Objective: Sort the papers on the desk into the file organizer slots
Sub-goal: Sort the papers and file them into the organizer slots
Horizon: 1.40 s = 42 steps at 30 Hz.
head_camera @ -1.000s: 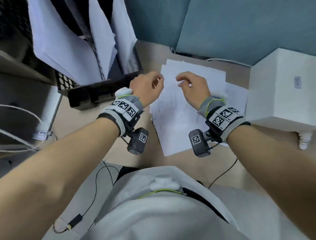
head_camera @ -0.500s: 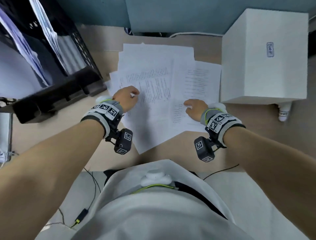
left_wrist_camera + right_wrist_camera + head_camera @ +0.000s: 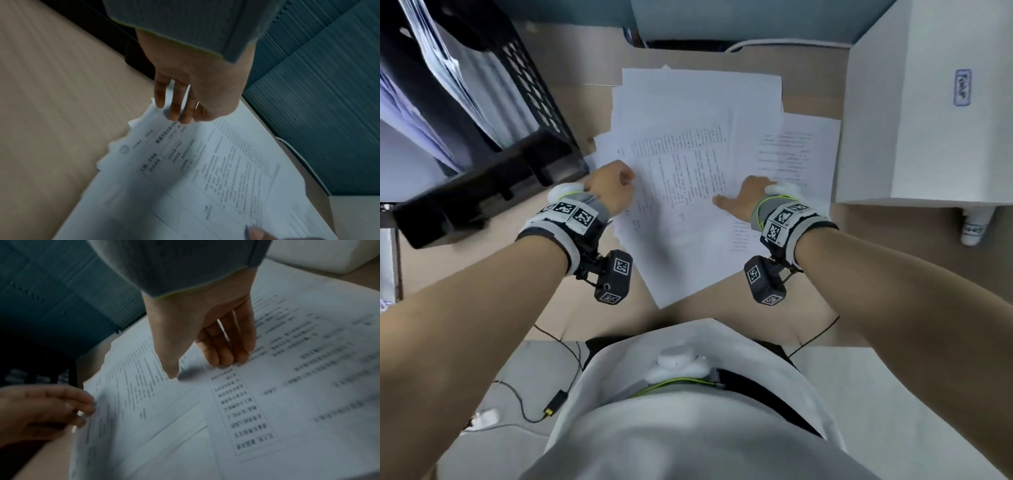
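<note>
Left hand [image 3: 608, 186] pinches the papers' [image 3: 688, 164] left edge mid-desk [image 3: 551, 301]; right hand [image 3: 743, 198] presses flat fingers on top. File organizer [image 3: 482, 144] waits at the left edge. Risk: several loose sheets lifting together, fanning, sliding off

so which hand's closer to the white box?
Right. The right hand presses on the papers beside the white box; the left hand is at their far edge, by the file organizer.
</note>
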{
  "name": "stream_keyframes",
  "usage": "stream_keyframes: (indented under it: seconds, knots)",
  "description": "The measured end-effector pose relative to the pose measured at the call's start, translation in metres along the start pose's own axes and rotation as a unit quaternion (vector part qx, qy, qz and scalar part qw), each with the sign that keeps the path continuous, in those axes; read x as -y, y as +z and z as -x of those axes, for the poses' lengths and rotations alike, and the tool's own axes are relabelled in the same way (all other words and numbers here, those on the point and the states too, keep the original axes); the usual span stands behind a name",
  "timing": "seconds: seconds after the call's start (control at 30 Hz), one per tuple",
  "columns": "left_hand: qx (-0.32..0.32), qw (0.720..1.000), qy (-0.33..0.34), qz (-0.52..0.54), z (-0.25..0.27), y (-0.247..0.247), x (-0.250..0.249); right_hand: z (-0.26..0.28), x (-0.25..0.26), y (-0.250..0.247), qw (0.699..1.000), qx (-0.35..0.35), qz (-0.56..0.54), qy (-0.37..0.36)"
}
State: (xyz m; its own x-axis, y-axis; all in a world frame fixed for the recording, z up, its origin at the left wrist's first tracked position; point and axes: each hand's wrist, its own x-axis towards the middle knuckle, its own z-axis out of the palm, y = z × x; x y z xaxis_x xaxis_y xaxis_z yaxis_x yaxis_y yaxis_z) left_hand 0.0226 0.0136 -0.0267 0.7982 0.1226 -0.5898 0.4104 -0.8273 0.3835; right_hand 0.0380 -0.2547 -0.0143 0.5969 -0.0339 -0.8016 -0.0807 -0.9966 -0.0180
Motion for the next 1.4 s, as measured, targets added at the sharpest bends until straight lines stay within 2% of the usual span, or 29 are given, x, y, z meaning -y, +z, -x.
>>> stream_keyframes:
  seconds: [0.1,0.17,0.33,0.5,0.63,0.73,0.83,0.9,1.07,1.17,1.3,1.4]
  knots:
    - [-0.001,0.995,-0.05,-0.083,0.002,-0.012,0.016,-0.003,0.01,0.008,0.999,0.012,0.041,-0.006]
    - [-0.007,0.993,-0.068,-0.094,0.006,-0.021,0.026,-0.003,0.014,0.009,0.998,0.006,0.056,-0.007]
    - [-0.002,0.994,-0.093,0.051,0.006,-0.021,0.047,0.0,0.017,0.011,0.999,-0.007,0.049,-0.017]
    - [0.02,0.989,-0.087,0.121,0.005,-0.016,0.053,0.0,0.012,0.008,0.997,-0.006,0.079,-0.023]
    - [-0.011,0.985,-0.108,0.132,0.0,-0.009,0.055,-0.002,-0.004,0.014,0.992,-0.047,0.059,-0.102]
    - [-0.012,0.98,-0.119,0.16,-0.002,-0.006,0.051,-0.004,-0.012,0.021,0.964,-0.066,0.085,-0.243]
    - [-0.001,0.983,-0.109,0.149,-0.004,-0.004,0.047,-0.009,-0.014,0.023,0.894,-0.061,0.243,-0.371]
    - [0.003,0.985,-0.105,0.139,-0.003,-0.005,0.046,-0.015,-0.018,0.022,0.858,-0.068,0.303,-0.409]
    - [0.039,0.982,-0.099,0.153,-0.003,-0.01,0.044,-0.019,-0.011,0.001,0.799,-0.08,0.401,-0.442]
    - [0.045,0.982,-0.103,0.152,-0.002,-0.012,0.041,-0.02,-0.003,-0.008,0.787,-0.067,0.457,-0.408]
    - [0.055,0.98,-0.102,0.161,0.0,-0.016,0.038,-0.022,0.001,-0.011,0.773,-0.059,0.474,-0.416]
    - [0.067,0.981,-0.09,0.157,0.003,-0.02,0.035,-0.023,0.005,-0.012,0.781,-0.024,0.489,-0.388]
